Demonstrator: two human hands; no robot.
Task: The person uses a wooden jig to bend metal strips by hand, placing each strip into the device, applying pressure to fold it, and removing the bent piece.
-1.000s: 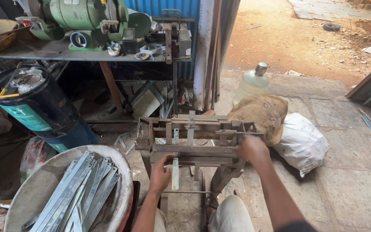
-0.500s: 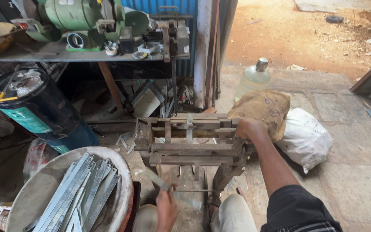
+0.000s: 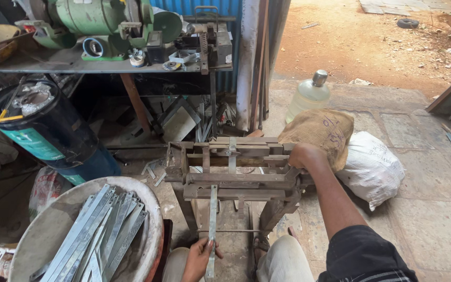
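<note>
I'm over the rusty iron press frame (image 3: 233, 169), dead centre, set low so it sits between the knees. At eight o'clock the round basin (image 3: 152, 209) keeps a stock of flat strips within reach. My right hand (image 3: 304, 155) wraps its lever end at three o'clock. My left hand (image 3: 200, 257) pinches one metal strip (image 3: 212, 219), fed upright into the frame.
</note>
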